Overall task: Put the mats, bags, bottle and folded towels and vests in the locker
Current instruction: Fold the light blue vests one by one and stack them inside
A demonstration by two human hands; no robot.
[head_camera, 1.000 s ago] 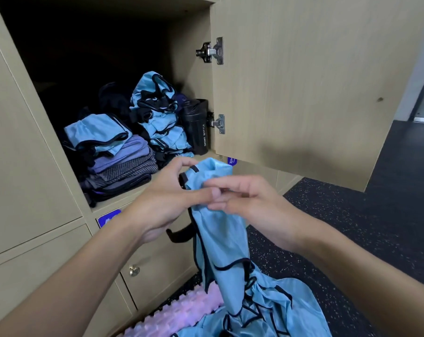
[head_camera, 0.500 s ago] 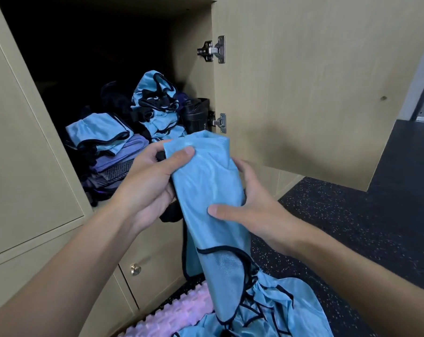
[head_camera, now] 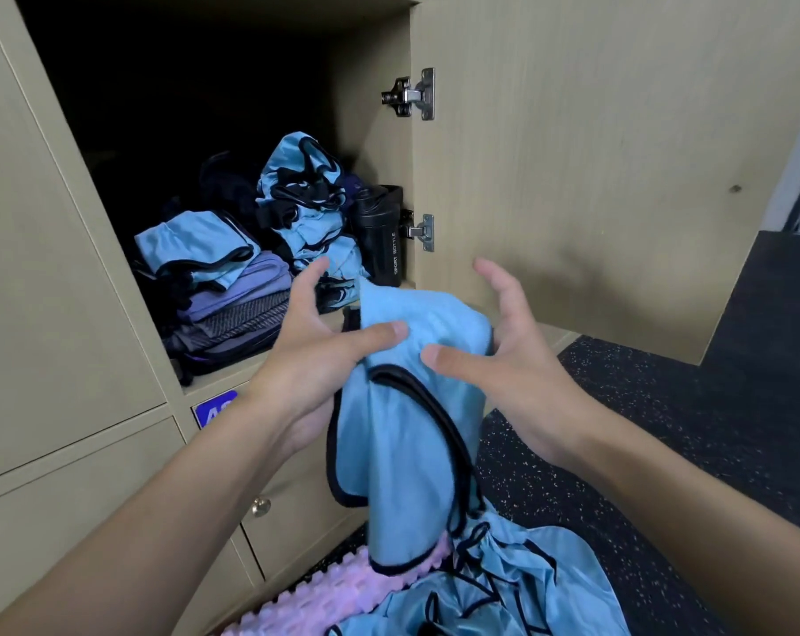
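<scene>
The locker (head_camera: 370, 144) stands open in front of me. Inside lie a stack of folded purple and grey towels (head_camera: 237, 314) with a folded blue vest (head_camera: 191, 241) on top, a pile of blue vests (head_camera: 306, 208), and a black bottle (head_camera: 382, 236) at the right wall. Just before the opening I hold a light blue vest (head_camera: 402, 452) with black trim, folded over at the top and hanging down. My left hand (head_camera: 306, 360) and my right hand (head_camera: 512, 374) pinch its top from either side, thumbs on the front and the upper fingers spread.
The locker door (head_camera: 595, 176) hangs open to the right. A pink knobbly mat (head_camera: 333, 594) and more loose blue vests (head_camera: 503, 589) lie below on the dark speckled floor (head_camera: 664, 429). Shut lockers sit to the left, and a lower door has a knob (head_camera: 260, 506).
The vest's top has been folded over and has risen towards the locker opening. My fingers have spread, and both thumbs now press the front of the vest.
</scene>
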